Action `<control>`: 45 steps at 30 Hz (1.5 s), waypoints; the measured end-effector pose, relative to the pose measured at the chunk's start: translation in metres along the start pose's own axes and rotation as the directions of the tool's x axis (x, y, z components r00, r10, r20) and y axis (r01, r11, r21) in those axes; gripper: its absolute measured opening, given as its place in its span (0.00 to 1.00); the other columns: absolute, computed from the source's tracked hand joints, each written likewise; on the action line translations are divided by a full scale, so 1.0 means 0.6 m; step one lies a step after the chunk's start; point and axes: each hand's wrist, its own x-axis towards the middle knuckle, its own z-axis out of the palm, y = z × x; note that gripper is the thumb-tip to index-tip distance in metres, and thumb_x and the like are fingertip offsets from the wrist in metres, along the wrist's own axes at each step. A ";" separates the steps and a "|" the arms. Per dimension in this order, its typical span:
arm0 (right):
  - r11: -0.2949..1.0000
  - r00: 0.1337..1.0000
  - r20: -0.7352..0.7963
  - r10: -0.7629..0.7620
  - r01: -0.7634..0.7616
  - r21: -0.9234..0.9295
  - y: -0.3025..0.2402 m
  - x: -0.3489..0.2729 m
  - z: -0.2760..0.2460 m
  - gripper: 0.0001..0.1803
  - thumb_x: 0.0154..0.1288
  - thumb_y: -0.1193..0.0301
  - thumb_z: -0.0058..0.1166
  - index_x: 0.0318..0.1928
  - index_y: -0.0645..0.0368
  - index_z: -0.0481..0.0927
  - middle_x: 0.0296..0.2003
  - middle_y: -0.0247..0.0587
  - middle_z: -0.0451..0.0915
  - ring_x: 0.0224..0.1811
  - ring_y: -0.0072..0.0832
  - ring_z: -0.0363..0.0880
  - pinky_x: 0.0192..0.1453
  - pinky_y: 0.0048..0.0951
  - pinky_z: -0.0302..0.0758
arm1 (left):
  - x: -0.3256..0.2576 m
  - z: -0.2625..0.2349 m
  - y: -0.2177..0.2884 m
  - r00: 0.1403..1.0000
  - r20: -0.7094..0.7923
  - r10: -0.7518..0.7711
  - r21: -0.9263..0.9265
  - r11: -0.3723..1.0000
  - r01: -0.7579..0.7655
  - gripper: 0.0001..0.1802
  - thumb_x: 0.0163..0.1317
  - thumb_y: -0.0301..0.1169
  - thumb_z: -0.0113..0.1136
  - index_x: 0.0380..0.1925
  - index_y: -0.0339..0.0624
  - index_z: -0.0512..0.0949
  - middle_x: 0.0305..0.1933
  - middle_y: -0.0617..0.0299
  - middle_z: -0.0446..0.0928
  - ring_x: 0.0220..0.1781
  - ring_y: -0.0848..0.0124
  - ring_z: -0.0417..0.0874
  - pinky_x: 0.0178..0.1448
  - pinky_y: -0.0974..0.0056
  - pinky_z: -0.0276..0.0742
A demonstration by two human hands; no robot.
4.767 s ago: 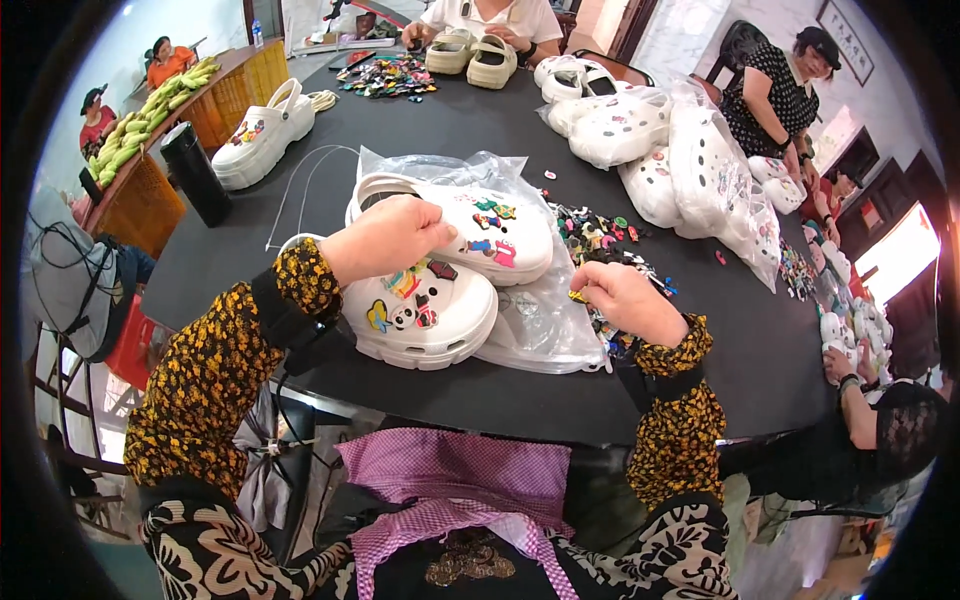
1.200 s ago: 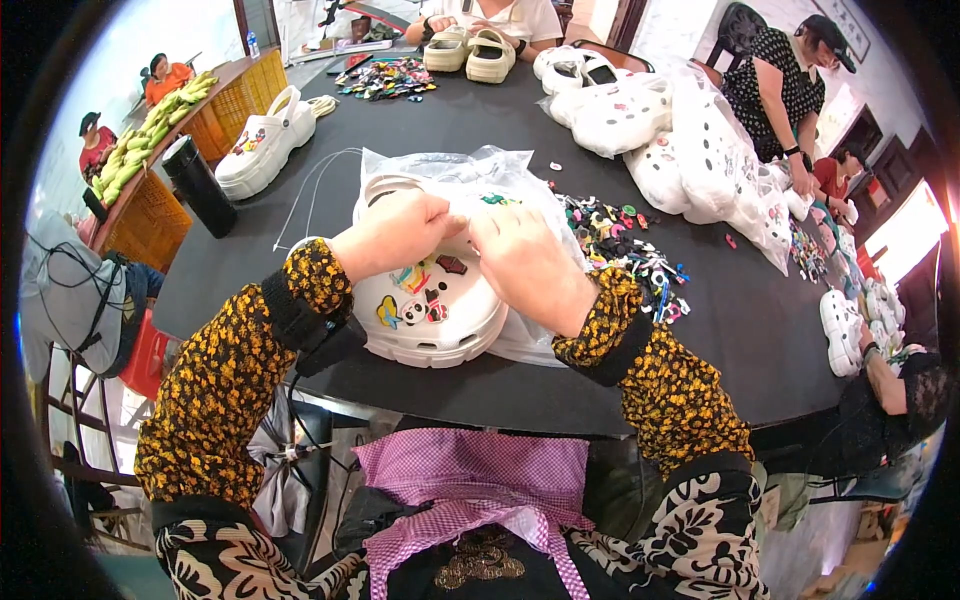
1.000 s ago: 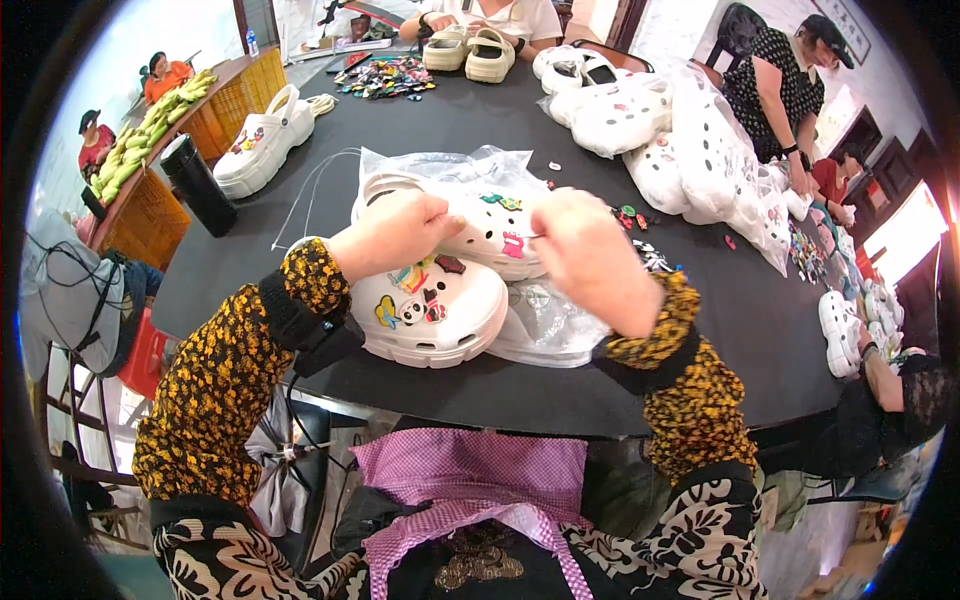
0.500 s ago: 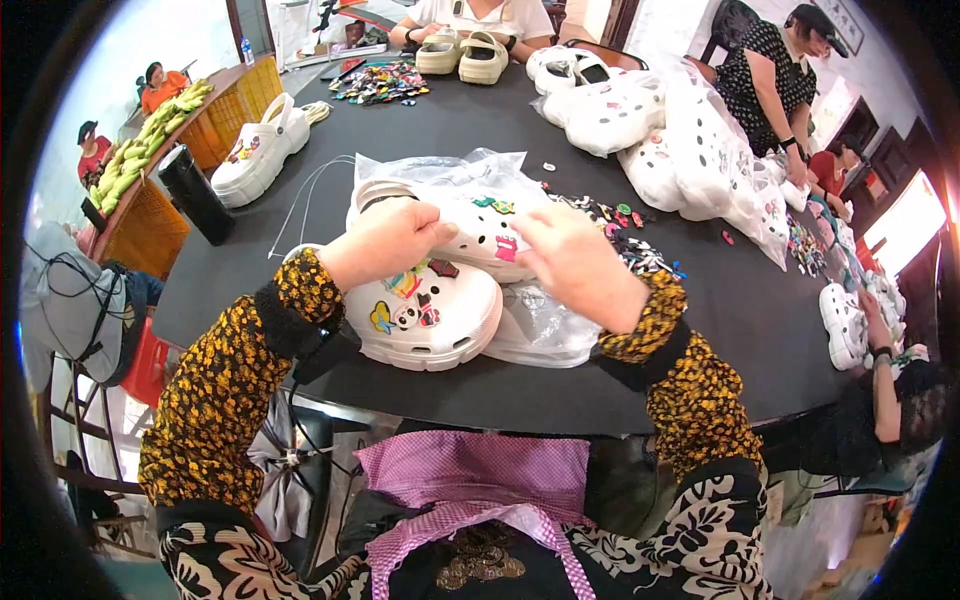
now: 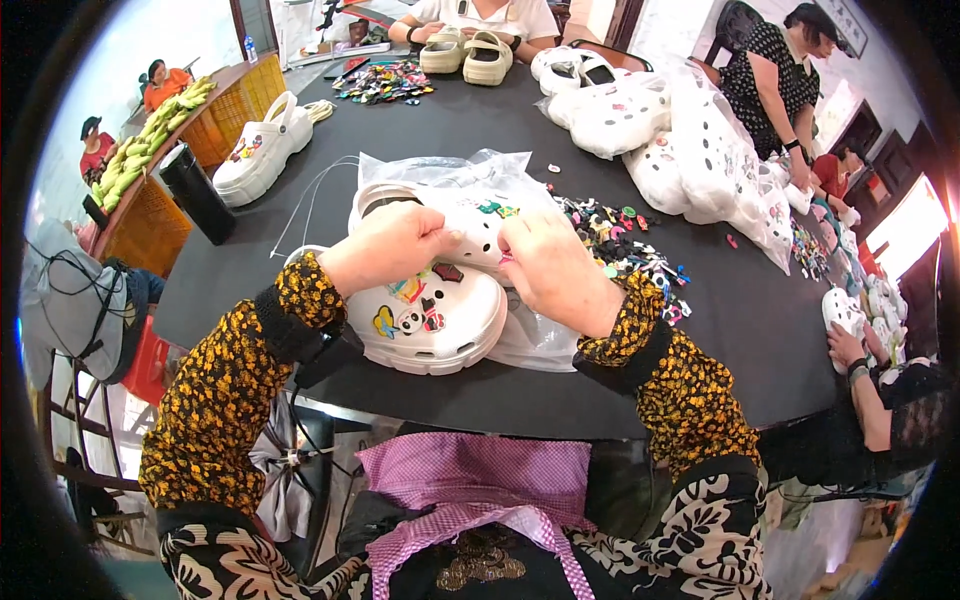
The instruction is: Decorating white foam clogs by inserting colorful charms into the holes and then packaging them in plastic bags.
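Two white foam clogs lie before me on a clear plastic bag point(image 5: 540, 335). The nearer clog point(image 5: 470, 335) carries several colourful charms, a panda point(image 5: 410, 321) among them. On the farther clog point(image 5: 475, 215) sits a green and yellow charm point(image 5: 500, 209). My left hand point(image 5: 400, 240) is closed on that clog near its opening; its fingertips are partly hidden. My right hand point(image 5: 560, 270) pinches at the clog's front, where a sliver of a pink charm point(image 5: 506, 258) shows by the fingertips.
Loose charms point(image 5: 620, 235) lie right of the bag, with another pile point(image 5: 385, 82) farther off. A charm-decorated white clog point(image 5: 262, 150) and a black cylinder point(image 5: 196, 193) stand at left. Bagged clogs point(image 5: 690, 140) fill the right side. Several people work around the table point(image 5: 650, 390).
My right hand has shifted left and curled over the pink charm, now mostly covered. My left hand stays nearly in place. At far right, another person's hand has come onto a white clog.
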 end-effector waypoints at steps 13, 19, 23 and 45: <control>0.990 0.989 0.064 0.133 -0.136 0.046 0.070 -0.048 -0.081 0.05 0.56 0.74 0.57 0.32 0.61 0.76 0.32 0.47 0.76 0.40 0.45 0.75 0.47 0.41 0.71 | -0.004 0.001 -0.006 1.000 0.006 0.009 -0.021 1.000 -0.009 0.18 0.68 0.39 0.56 0.26 0.34 0.76 0.20 0.52 0.74 0.24 0.65 0.74 0.33 0.59 0.71; 0.970 0.954 0.179 0.242 -0.233 -0.070 0.096 -0.076 -0.093 0.04 0.57 0.73 0.57 0.29 0.62 0.81 0.32 0.48 0.78 0.40 0.44 0.77 0.47 0.42 0.72 | -0.010 -0.009 0.010 0.993 0.107 -0.059 -0.061 0.996 0.066 0.19 0.66 0.42 0.57 0.28 0.36 0.79 0.23 0.50 0.76 0.28 0.57 0.78 0.36 0.57 0.72; 0.990 0.990 0.073 0.122 -0.126 0.055 0.081 -0.029 -0.077 0.06 0.58 0.75 0.56 0.35 0.65 0.81 0.34 0.49 0.79 0.42 0.44 0.77 0.48 0.38 0.73 | -0.014 -0.001 -0.009 0.989 0.019 0.148 -0.052 0.988 -0.147 0.18 0.66 0.41 0.57 0.27 0.36 0.79 0.26 0.51 0.75 0.30 0.57 0.79 0.36 0.57 0.72; 0.947 0.995 0.023 0.100 -0.103 0.304 0.032 0.067 -0.002 0.14 0.55 0.78 0.54 0.44 0.67 0.77 0.38 0.52 0.78 0.43 0.45 0.78 0.51 0.38 0.74 | -0.016 0.008 -0.025 0.949 0.044 0.311 0.081 0.946 -0.314 0.15 0.64 0.42 0.57 0.28 0.43 0.83 0.37 0.61 0.78 0.53 0.62 0.76 0.56 0.53 0.68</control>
